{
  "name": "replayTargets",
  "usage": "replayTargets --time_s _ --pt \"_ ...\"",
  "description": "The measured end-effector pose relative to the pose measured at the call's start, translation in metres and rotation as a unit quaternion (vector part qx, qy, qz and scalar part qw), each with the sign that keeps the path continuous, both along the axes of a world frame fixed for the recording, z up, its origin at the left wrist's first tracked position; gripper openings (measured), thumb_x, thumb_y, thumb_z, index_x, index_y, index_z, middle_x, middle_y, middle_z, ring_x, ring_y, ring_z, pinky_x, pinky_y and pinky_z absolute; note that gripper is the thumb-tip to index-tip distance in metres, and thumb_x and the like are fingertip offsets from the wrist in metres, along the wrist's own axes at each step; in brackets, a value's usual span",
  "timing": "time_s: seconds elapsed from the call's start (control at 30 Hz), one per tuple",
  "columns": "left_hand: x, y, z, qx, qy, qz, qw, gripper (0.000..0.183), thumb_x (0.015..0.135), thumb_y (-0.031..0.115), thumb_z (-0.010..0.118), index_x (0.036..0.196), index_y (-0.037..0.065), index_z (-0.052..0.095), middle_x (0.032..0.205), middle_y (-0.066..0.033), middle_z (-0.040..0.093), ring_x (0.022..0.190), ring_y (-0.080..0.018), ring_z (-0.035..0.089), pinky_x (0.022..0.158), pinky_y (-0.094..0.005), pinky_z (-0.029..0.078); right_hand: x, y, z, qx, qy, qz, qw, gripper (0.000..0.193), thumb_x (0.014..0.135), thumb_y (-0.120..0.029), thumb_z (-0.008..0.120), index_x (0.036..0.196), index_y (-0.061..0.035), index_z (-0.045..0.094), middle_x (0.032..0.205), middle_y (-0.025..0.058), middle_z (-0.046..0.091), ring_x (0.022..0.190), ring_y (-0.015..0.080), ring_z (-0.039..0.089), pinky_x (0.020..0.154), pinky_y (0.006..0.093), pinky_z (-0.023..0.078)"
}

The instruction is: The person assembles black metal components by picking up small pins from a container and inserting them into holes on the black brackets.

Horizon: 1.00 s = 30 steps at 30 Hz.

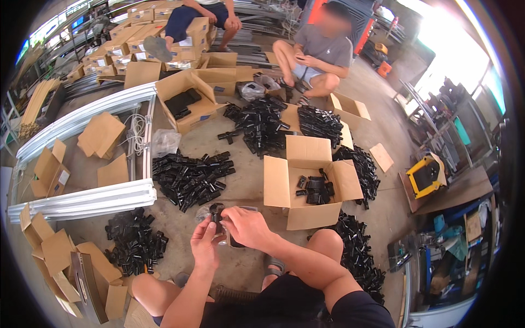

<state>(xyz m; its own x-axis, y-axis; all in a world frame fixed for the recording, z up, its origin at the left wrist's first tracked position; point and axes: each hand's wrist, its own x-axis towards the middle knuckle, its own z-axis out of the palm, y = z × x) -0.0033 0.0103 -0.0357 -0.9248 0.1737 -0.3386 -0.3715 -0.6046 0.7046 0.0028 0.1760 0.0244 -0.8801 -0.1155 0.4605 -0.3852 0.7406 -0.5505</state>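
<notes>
Over concrete, two hands hold one black part.

A silver metal frame lies at nine o'clock, an orange container stands at two, and a yellow-framed object rests on a brown board at three.

Fittings lie in a carton on the floor — one heap to its left, another heap behind it; a frame lies farther left.
</notes>
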Motion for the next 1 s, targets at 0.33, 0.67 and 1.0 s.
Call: replayTargets --time_s 0.33,0.67,1.0 --pt "0.009 -0.01 0.005 -0.043 -0.017 -0.007 0.999 0.025 0.1 0.011 0.069 0.124 0.003 0.068 0.107 -0.0063 0.075 0.089 -0.0173 0.072 0.071 -0.0325 0.06 0.005 -0.01 -0.014 0.019 -0.017 0.01 1.0 0.015 0.097 -0.018 0.066 0.101 -0.0047 0.059 0.085 0.0119 0.068 0.077 0.0337 0.068 0.067 0.0447 0.053" --pt "0.009 -0.013 0.008 -0.039 -0.024 -0.013 0.999 0.023 0.101 0.012 0.068 0.122 0.004 0.068 0.104 -0.0061 0.075 0.087 -0.0183 0.071 0.074 -0.0341 0.059 -0.001 -0.012 -0.013 0.05 -0.026 0.009 0.998 0.022 0.1 -0.023 0.064 0.09 -0.0047 0.058 0.08 0.0129 0.067 0.076 0.0342 0.068 0.065 0.046 0.053" --pt "0.005 -0.011 0.006 -0.034 -0.033 -0.013 0.999 0.024 0.101 0.013 0.068 0.124 0.006 0.068 0.105 -0.0058 0.075 0.087 -0.0178 0.071 0.074 -0.0338 0.059 -0.004 -0.008 -0.017 0.022 -0.026 0.013 0.999 0.022 0.1 -0.021 0.065 0.089 -0.0034 0.056 0.077 0.0146 0.066 0.074 0.0355 0.068 0.061 0.0468 0.051"
